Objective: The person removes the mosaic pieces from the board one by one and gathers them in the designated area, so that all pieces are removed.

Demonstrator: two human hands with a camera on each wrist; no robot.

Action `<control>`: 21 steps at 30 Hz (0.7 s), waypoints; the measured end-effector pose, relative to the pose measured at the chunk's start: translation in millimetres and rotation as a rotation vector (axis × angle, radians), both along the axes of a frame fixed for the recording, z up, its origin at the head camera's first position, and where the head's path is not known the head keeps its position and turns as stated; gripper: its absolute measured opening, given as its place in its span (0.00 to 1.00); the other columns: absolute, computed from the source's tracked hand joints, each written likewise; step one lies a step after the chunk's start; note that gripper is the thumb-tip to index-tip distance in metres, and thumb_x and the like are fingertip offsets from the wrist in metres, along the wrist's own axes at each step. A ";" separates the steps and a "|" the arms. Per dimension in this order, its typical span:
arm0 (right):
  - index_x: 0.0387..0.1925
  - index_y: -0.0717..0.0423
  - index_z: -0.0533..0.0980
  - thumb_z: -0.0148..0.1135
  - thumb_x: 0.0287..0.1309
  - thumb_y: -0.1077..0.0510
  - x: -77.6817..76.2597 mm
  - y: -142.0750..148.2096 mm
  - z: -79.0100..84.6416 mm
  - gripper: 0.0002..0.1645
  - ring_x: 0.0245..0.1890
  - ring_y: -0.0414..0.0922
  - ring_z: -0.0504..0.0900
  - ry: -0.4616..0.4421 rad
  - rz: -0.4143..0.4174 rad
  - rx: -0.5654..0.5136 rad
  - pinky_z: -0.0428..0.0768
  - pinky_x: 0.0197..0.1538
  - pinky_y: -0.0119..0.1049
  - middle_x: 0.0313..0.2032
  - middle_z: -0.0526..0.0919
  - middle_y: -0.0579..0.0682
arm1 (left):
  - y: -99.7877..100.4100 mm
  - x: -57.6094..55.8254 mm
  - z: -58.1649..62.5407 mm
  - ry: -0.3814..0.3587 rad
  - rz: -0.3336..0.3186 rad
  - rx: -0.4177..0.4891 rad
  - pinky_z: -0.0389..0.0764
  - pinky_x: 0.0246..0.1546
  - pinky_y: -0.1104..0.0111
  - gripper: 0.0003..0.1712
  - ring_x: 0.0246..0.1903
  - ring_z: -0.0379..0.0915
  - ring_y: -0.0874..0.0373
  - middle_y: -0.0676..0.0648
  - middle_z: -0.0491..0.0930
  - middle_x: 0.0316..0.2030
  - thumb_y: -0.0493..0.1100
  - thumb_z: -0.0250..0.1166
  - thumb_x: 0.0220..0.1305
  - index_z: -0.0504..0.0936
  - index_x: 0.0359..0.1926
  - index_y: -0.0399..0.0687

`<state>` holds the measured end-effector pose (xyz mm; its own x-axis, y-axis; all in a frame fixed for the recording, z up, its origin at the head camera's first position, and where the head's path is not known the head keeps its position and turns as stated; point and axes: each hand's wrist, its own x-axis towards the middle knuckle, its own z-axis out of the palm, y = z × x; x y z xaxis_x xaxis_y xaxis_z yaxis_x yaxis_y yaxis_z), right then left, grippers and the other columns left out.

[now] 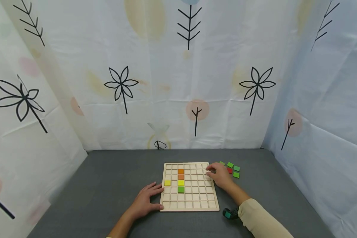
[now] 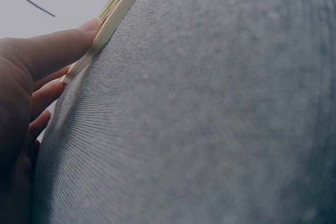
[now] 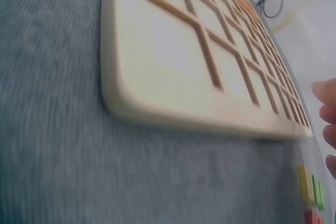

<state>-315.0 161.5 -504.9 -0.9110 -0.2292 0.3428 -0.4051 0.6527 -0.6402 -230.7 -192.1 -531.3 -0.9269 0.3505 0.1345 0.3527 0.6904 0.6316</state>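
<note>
A pale wooden grid board (image 1: pixel 197 206) lies on the grey table. Two orange tiles (image 1: pixel 180 171), a yellow tile (image 1: pixel 181 182) and a green tile (image 1: pixel 181 189) form one column in it. Another yellow tile (image 1: pixel 167 182) sits near the left edge. My left hand (image 1: pixel 144 200) rests at that edge, thumb and fingertips touching it, fingers fairly straight. Over the upper right edge is my right hand (image 1: pixel 220 175), its thumb and index finger apart with no tile visible between them. Only its fingertips (image 3: pixel 323 90) show in the right wrist view.
Several loose green tiles (image 1: pixel 230 164) and a red tile (image 1: pixel 229 170) lie right of the board, close to my right hand. A loose yellow tile (image 3: pixel 306 183) shows in the right wrist view. A black device (image 1: pixel 229 214) is at my right cuff. Patterned white cloth (image 1: pixel 220 132) surrounds the table.
</note>
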 end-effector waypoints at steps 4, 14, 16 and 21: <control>0.37 0.55 0.82 0.70 0.54 0.63 -2.3 -10.8 -0.9 0.08 0.37 0.46 0.75 -0.040 0.037 0.016 0.75 0.38 0.42 0.36 0.79 0.45 | -0.7 0.1 0.7 -0.011 0.005 0.001 0.54 0.61 0.37 0.42 0.68 0.55 0.42 0.49 0.72 0.64 0.61 0.75 0.45 0.79 0.61 0.49; 0.37 0.56 0.83 0.70 0.54 0.63 -8.0 -35.8 -7.4 0.07 0.48 0.55 0.77 -0.024 0.140 0.020 0.74 0.52 0.54 0.42 0.82 0.51 | -0.3 -0.3 0.3 -0.022 0.012 0.004 0.53 0.61 0.37 0.41 0.68 0.55 0.42 0.50 0.72 0.64 0.60 0.76 0.45 0.79 0.61 0.50; 0.35 0.55 0.83 0.70 0.54 0.62 -10.1 -41.7 -9.4 0.06 0.50 0.56 0.75 0.006 0.143 0.046 0.72 0.54 0.56 0.42 0.82 0.50 | -0.2 -0.4 0.1 -0.016 0.013 0.004 0.53 0.61 0.37 0.41 0.68 0.55 0.42 0.50 0.72 0.63 0.60 0.76 0.45 0.79 0.61 0.50; 0.35 0.53 0.83 0.70 0.54 0.59 -12.3 -55.9 -10.9 0.05 0.48 0.54 0.75 0.047 0.156 0.095 0.71 0.53 0.54 0.41 0.82 0.49 | -0.1 -0.6 -0.4 -0.009 0.011 0.003 0.54 0.62 0.38 0.42 0.68 0.55 0.43 0.50 0.72 0.63 0.60 0.76 0.44 0.79 0.61 0.49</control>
